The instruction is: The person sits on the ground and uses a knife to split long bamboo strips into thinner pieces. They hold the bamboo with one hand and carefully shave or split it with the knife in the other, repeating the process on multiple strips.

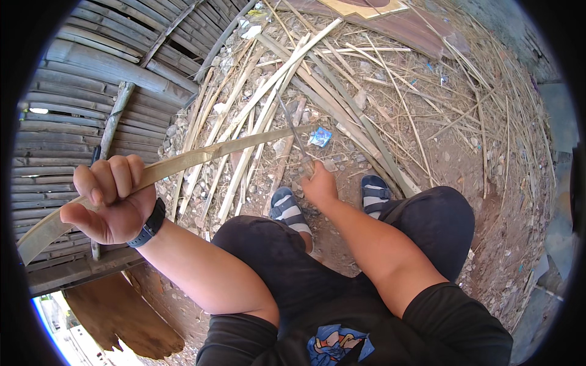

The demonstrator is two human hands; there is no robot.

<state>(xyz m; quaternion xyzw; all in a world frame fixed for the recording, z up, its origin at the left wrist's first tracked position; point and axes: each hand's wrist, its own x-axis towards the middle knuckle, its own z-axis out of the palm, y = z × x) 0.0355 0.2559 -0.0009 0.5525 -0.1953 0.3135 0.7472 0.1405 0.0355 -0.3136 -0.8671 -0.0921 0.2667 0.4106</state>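
Observation:
My left hand [113, 201], with a dark watch on its wrist, is raised at the left with the fingers curled round a long, flat bamboo strip [244, 143]. One end of the strip bends down past my thumb; the other reaches across to the middle, above the ground. My right hand [320, 186] is closed round the handle of a long, narrow knife [292, 127], held low in front of my knees. Its blade points away from me and crosses the strip near the far end. Whether blade and strip touch, I cannot tell.
Split bamboo pieces [268, 110] lie crossed on the stony ground ahead of my sandalled feet [288, 206]. A blue wrapper [320, 137] lies among them. A bamboo slat wall [67, 131] stands at the left, brown boards [403, 30] lie at the back, and dry straw [506, 116] covers the right side.

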